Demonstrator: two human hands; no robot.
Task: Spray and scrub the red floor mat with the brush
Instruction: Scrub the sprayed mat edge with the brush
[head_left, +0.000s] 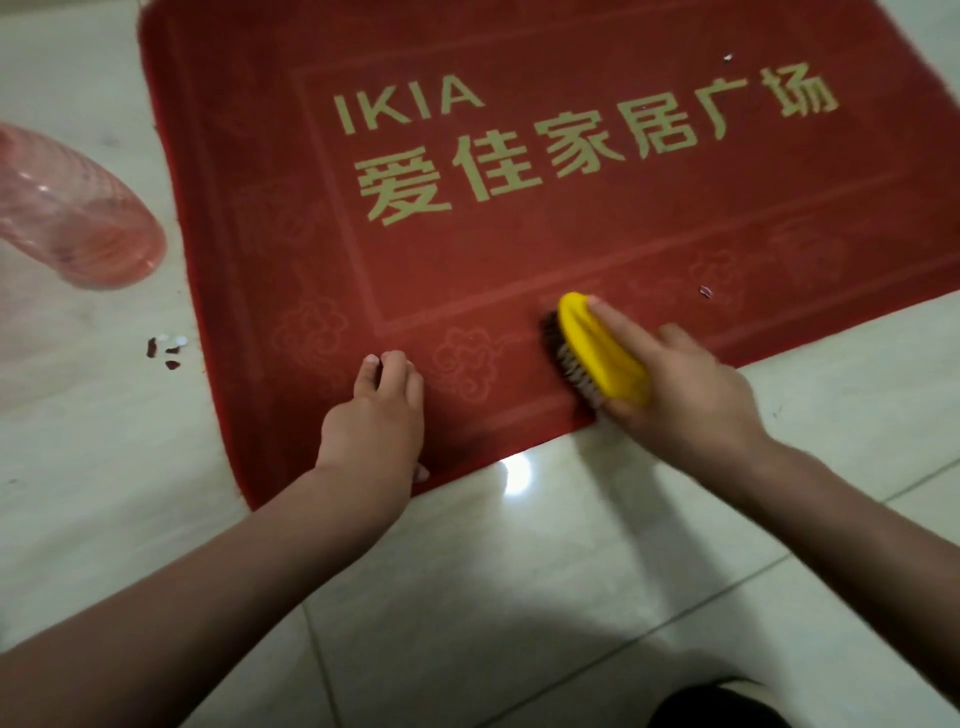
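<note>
the red mat (571, 249) lay flat on the pale tiled floor (519, 597), filling the upper middle and upper right of the frame, its near edge running slantwise across the centre. pale lettering (519, 156) sat in its upper middle. the yellow brush (602, 353) stood on the mat's near border, right of centre, tipped onto its side edge with the bristles (566, 364) turned to the left and touching the pile. the right hand (691, 395) gripped it from the right, fingers pressed together and laid along the yellow back, thumb underneath at the near end. the brush and this hand were a little blurred.

the left hand (374, 421) rested on the mat near its lower left corner, fingers curled under and close together, knuckles down on the pile; nothing showed inside it.

a small pale speck (705, 292) lay on the mat to the right of the brush. at the left edge of the frame a see-through pink ribbed bottle (78, 218) lay on the floor, apart from the mat. below it, a few dark and white scraps (169, 349) lay on the tiles just beside the mat's left edge.
</note>
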